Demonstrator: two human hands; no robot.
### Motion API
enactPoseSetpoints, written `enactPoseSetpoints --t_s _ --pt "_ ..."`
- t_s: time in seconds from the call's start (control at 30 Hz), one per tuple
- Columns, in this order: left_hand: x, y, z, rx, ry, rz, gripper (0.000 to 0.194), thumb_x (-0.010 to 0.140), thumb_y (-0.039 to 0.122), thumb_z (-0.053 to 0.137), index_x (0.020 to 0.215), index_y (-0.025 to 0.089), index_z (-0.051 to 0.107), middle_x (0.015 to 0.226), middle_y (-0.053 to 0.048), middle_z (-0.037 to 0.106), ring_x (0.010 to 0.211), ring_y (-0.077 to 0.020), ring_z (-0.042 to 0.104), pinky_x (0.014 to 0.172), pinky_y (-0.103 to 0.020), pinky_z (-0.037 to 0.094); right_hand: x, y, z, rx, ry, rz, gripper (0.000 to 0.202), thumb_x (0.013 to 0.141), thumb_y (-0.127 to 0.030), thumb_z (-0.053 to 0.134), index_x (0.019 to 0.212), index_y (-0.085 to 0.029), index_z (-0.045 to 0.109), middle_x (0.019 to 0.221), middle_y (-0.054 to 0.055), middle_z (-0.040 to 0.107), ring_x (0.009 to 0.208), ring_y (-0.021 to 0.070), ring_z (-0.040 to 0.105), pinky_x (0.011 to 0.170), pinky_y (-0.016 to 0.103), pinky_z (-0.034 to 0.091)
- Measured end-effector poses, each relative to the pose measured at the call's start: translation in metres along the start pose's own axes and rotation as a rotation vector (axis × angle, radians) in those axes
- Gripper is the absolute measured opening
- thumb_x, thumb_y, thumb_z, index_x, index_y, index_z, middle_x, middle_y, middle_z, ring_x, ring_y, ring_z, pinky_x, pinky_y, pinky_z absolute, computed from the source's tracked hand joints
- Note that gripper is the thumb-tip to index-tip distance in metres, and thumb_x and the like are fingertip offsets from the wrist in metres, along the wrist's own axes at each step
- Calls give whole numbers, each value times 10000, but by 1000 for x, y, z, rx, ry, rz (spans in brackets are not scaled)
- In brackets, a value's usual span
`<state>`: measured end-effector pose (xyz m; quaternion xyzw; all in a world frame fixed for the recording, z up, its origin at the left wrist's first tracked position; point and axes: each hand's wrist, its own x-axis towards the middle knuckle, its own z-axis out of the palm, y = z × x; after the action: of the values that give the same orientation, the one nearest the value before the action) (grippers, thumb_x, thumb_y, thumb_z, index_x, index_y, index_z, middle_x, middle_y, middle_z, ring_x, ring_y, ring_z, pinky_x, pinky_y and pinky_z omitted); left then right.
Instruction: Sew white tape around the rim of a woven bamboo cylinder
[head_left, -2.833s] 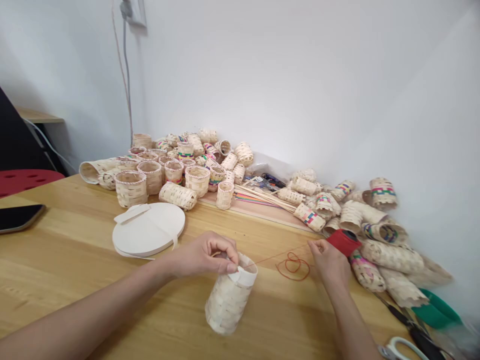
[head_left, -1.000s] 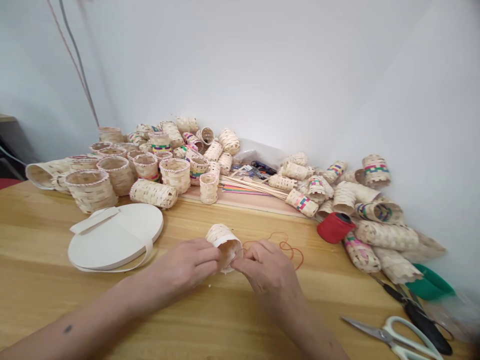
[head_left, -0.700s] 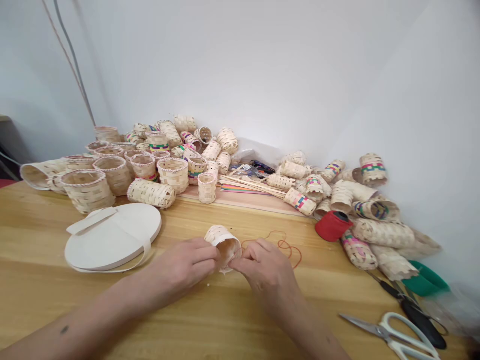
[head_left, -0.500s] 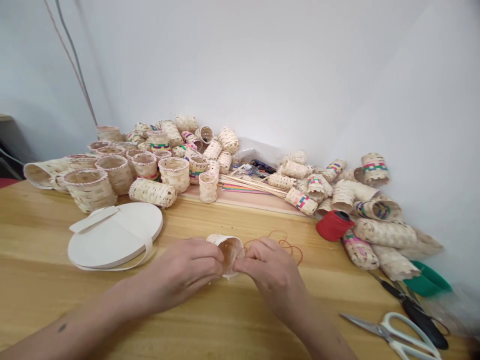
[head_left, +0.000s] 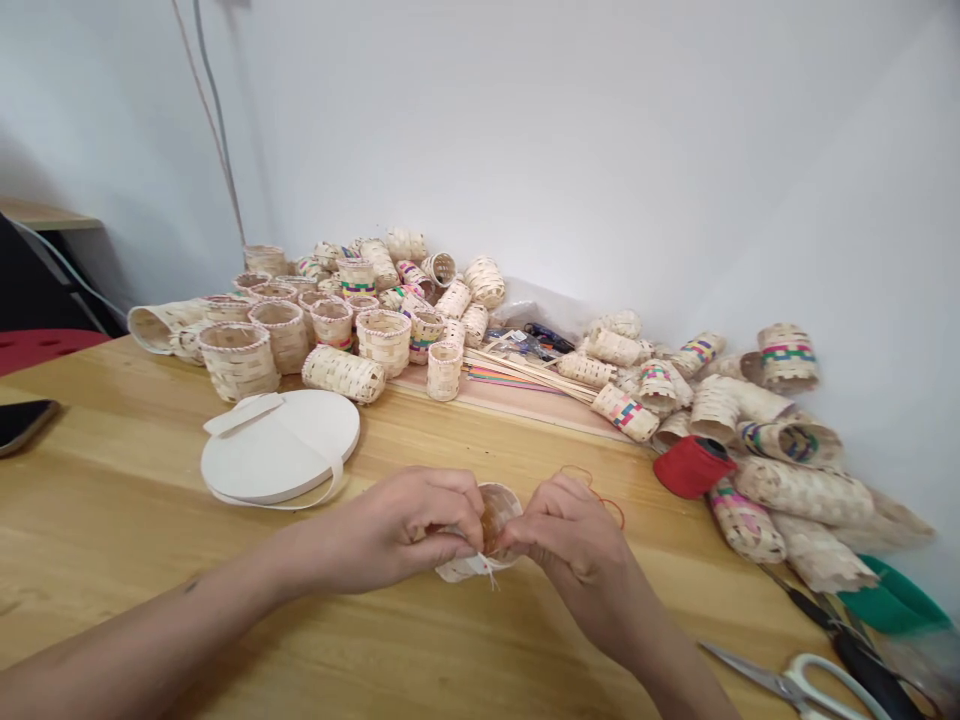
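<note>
Left hand [head_left: 420, 525] pinched basket [head_left: 504, 503] rim over desk [head_left: 360, 645], mouth tipped our way, likely so we could see inside; right hand [head_left: 581, 545] touched the mouth, we couldn't tell if pinching.

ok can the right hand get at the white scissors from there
Probably, yes: the white scissors lie on the table beside the right forearm, with nothing seen on top of them. But the right hand is busy at the basket, so it would likely have to leave that first.
</note>
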<state>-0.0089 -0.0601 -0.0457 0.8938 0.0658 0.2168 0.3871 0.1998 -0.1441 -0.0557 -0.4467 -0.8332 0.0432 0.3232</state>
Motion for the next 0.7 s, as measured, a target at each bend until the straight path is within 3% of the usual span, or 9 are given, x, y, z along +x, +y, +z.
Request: enactPoseSetpoints --t_s 0.7 --pt "1 0 5 129 -10 72 183 924 135 438 899 159 618 902 -53 609 851 -136 572 786 -219 446 0 -5 0 -35 -38 7 261 924 -103 422 792 -199 626 693 8 548 704 161 464 633 292 293"
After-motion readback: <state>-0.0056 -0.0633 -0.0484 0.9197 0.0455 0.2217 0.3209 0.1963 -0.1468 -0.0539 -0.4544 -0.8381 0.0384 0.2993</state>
